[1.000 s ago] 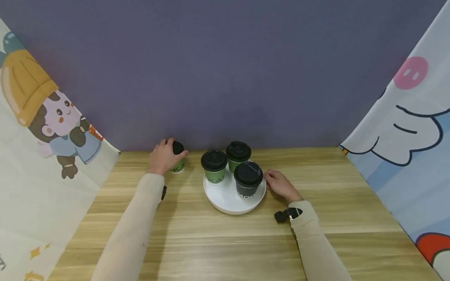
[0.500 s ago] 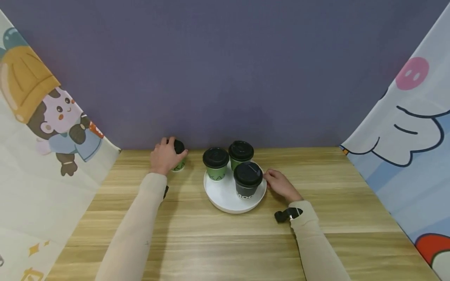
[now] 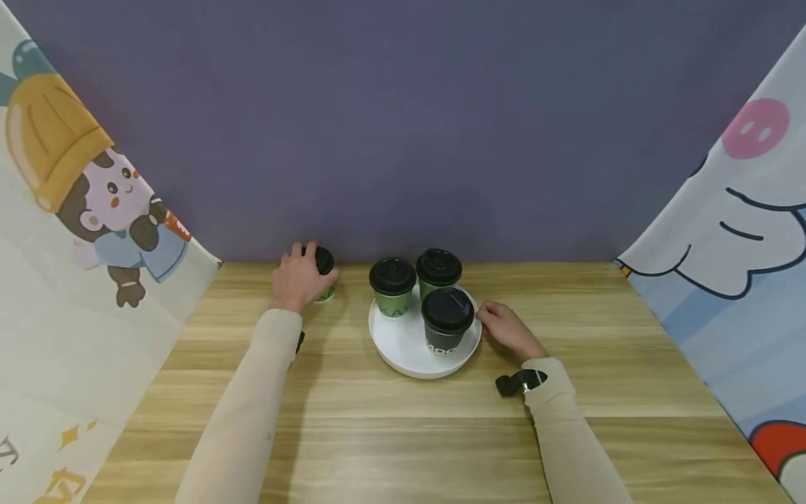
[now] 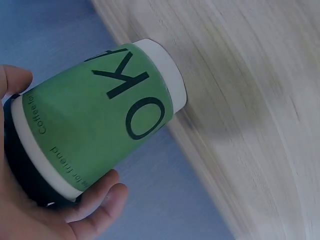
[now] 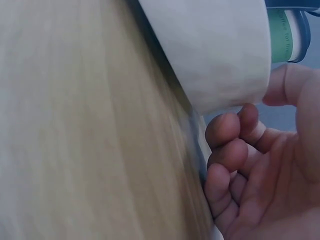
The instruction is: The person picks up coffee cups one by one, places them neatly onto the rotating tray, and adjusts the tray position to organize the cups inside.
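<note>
At the back left, my left hand [image 3: 299, 278] grips a green paper coffee cup [image 4: 102, 102] with a black lid, from above around the lid end. The cup stands upright with its white base right at the tabletop, and my hand partly hides it in the head view. My right hand [image 3: 508, 329] pinches the right rim of a round white tray [image 3: 403, 353], thumb over the edge and other fingers curled against its side. On the tray stand two green cups, one left [image 3: 392, 285] and one behind [image 3: 439, 271], plus a dark grey lidded cup [image 3: 447, 320] at the front right.
The wooden table [image 3: 403, 441] ends at the back against a grey-blue wall panel [image 3: 403, 126]. Cartoon-printed cloths hang at the left [image 3: 82, 294] and right [image 3: 737, 238] sides. A gap of bare wood separates the left-hand cup from the tray.
On the tray, the two green cups have shifted slightly right and back relative to the grey cup. The head view has shifted a little. Both hands keep their holds.
</note>
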`<state>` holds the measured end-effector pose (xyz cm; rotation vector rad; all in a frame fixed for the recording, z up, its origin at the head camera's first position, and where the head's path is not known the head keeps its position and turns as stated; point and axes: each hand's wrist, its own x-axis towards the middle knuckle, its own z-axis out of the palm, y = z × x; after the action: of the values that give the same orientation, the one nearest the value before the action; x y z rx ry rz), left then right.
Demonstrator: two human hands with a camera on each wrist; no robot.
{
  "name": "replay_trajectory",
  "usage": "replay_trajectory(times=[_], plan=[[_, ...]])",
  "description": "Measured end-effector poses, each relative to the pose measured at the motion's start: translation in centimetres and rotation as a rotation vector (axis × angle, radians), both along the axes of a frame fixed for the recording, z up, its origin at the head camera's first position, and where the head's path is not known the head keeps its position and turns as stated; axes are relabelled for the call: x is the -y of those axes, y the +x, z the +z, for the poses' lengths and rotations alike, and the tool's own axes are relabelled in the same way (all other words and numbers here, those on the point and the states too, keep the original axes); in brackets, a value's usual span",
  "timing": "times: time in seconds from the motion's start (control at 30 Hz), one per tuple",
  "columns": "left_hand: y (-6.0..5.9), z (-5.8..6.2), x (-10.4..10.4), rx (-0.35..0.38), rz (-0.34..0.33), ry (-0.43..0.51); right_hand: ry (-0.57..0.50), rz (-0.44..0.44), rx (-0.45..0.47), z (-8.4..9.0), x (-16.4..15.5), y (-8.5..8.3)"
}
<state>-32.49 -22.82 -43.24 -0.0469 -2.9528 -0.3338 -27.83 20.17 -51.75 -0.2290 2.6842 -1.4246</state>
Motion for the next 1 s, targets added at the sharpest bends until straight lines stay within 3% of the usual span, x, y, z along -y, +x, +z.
replay_trajectory(times=[0.2,0.37,0.57,0.73,1.0], plan=[[1.5,0.2,-0.6,0.001,-0.012,0.006,0.009,0.016,0.004,0.2,-0.8,0.0],[3.5,-0.2,-1.2,-0.048,-0.035,0.103,0.025,0.003,-0.008,0.2,-1.2,0.1],[5.6,-0.7,-1.8,-0.096,0.010,0.208,-0.027,-0.016,0.018,-0.3,-1.1,-0.2],[7.3,0.2,-2.7,-0.128,0.022,0.244,-0.053,-0.028,0.018,-0.5,-0.9,-0.4],[10.5,2.8,-5.0,-0.162,-0.036,0.274,-0.056,-0.043,0.014,-0.5,-0.8,-0.2]])
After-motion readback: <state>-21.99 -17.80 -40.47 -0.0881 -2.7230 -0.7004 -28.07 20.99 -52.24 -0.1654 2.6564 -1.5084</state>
